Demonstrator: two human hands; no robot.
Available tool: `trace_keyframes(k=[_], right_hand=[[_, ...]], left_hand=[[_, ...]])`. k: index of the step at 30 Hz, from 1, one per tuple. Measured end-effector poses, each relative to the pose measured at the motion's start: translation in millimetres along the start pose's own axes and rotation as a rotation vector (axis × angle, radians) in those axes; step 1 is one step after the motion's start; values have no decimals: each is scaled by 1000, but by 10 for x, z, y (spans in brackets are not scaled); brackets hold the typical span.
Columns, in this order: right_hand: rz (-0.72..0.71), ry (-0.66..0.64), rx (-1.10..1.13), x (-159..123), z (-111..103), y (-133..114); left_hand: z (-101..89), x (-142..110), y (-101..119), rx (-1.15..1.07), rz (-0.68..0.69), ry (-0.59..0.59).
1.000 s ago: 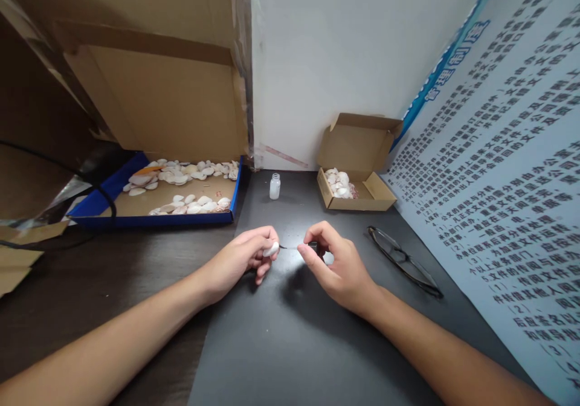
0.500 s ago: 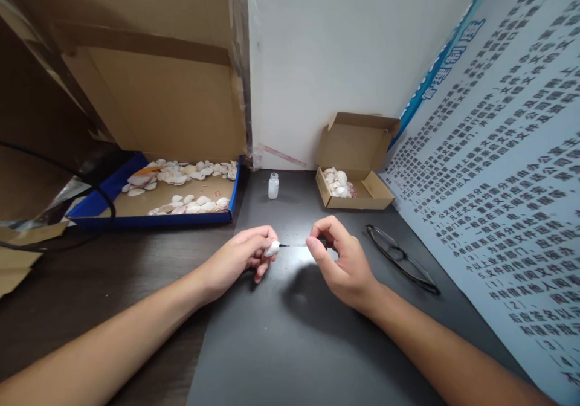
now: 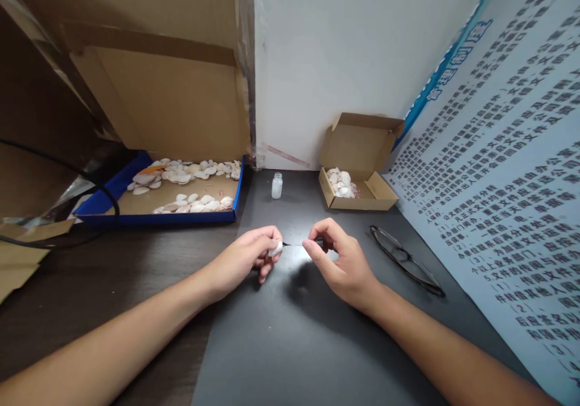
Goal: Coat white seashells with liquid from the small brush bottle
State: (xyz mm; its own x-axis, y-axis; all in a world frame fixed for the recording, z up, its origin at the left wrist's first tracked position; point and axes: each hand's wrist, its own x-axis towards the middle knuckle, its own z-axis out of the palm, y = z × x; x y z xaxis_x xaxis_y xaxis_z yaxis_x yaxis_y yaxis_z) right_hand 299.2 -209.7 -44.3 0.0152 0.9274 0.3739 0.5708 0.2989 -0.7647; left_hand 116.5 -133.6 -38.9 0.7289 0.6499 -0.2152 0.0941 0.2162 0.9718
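Note:
My left hand (image 3: 249, 254) pinches a small white seashell (image 3: 275, 249) between thumb and fingers, just left of the middle of the dark mat. Facing it, my right hand (image 3: 341, 262) is closed on the black cap of a small brush (image 3: 319, 241). The brush's thin stem points left, and its dark bristles meet or nearly meet the shell's right edge; the exact contact is too small to tell. Beyond both hands a small clear bottle (image 3: 277, 187) with whitish contents stands upright with its neck uncapped.
At the back left, a blue-edged cardboard box (image 3: 158, 217) holds many shells. A smaller cardboard box (image 3: 365, 203), lid raised, has shells in its left part. Black-framed glasses (image 3: 403, 258) lie right of my right hand. A black cable (image 3: 97, 182) curves in from the left.
The shell has tilted in my left hand, showing a narrower side. The brush's black cap now shows between my right fingers. The whole view has shifted slightly.

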Motion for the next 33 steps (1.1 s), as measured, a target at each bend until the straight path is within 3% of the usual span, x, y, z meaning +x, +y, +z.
trace_keyframes(k=[7, 25, 33], right_hand=[[-42, 51, 23, -12, -6, -4], [-2, -50, -59, -13, 7, -15], [-17, -25, -43, -16, 5, -39]], left_hand=[[-13, -10, -19, -1, 1, -8], [-14, -7, 4, -33, -11, -18], [-29, 18, -30, -31, -30, -26]])
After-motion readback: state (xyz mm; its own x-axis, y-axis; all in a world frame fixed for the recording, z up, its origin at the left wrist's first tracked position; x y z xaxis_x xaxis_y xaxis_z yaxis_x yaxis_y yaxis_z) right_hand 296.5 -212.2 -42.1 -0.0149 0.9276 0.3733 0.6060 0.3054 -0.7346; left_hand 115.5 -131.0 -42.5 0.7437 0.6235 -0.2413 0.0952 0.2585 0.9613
